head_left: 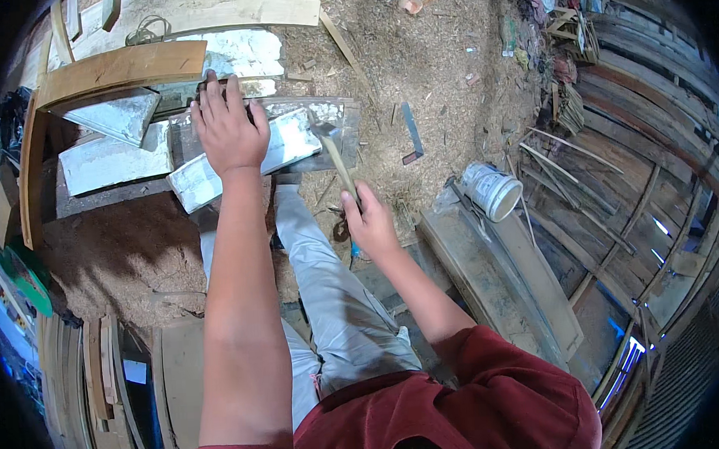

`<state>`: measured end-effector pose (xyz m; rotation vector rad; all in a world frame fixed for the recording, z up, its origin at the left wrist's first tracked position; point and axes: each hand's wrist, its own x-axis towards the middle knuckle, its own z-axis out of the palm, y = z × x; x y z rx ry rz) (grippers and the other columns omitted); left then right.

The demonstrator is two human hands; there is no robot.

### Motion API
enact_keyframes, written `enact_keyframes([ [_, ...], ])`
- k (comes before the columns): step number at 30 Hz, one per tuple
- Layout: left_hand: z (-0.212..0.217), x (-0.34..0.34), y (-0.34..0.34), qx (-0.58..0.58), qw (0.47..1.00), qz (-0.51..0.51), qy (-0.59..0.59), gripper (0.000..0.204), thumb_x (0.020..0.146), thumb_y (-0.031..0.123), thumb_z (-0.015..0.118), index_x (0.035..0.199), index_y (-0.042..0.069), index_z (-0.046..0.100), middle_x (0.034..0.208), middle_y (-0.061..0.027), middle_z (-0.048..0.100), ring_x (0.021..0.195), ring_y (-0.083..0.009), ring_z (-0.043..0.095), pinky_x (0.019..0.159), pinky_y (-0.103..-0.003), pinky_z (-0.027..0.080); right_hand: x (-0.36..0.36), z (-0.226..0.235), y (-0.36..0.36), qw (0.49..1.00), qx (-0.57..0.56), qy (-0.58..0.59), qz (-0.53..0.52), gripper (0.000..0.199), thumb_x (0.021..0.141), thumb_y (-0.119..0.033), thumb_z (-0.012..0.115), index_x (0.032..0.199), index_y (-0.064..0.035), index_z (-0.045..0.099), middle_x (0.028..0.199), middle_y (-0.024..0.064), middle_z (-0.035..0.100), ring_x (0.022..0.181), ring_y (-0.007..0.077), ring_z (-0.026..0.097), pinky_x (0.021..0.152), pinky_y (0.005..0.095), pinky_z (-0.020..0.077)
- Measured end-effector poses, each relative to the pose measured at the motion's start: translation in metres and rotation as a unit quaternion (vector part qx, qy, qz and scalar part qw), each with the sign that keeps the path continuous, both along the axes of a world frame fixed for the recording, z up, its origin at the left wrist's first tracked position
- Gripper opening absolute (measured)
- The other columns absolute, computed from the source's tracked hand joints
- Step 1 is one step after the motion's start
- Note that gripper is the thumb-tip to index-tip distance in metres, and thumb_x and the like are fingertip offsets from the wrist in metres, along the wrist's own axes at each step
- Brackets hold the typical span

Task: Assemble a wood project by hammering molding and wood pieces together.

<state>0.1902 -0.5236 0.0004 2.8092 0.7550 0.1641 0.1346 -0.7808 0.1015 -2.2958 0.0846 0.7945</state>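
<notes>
My left hand (230,127) lies flat with its fingers stretched out, over a board with a worn white face (290,140). Part of that board is hidden beneath the hand and forearm. In my right hand (370,224) is a hammer (339,162), gripped low on its pale wooden handle. The hammer's metal head is close to the board's right end; whether they touch I cannot tell. Two more white-faced pieces, a flat one (118,159) and a tilted one (118,115), lie to the left on a dark, worn work surface (341,121).
A curved-looking brown plank (124,68) stands on edge behind the boards. On the sawdust-covered ground lies a metal try square (412,132). A white bucket (494,191) sits at the right near long timber beams (492,274). Stacked planks (99,376) fill the lower left.
</notes>
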Motion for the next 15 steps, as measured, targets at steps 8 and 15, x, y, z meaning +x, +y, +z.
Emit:
enact_keyframes([
  [8, 0.000, 0.000, -0.002, -0.004, 1.000, -0.005, 0.006, 0.053, 0.098, 0.031, 0.061, 0.147, 0.012, 0.059, 0.160, -0.0161, 0.052, 0.149, -0.0344, 0.048, 0.129, -0.055, 0.031, -0.010, 0.000, 0.004, 0.984, 0.042, -0.171, -0.004, 0.023, 0.110, -0.023, 0.061, 0.126, -0.0068, 0.066, 0.088, 0.0255, 0.070, 0.078, 0.0472, 0.071, 0.065, 0.0510, 0.0535],
  [15, 0.000, 0.002, -0.002, -0.016, 1.000, -0.004, 0.011, 0.055, 0.097, 0.030, 0.060, 0.149, 0.013, 0.057, 0.162, -0.0153, 0.050, 0.151, -0.0341, 0.046, 0.129, -0.056, 0.030, -0.006, 0.005, 0.009, 0.974, 0.090, -0.206, -0.009, 0.024, 0.109, -0.016, 0.062, 0.130, -0.0041, 0.067, 0.076, 0.0228, 0.067, 0.070, 0.0435, 0.071, 0.063, 0.0463, 0.0542],
])
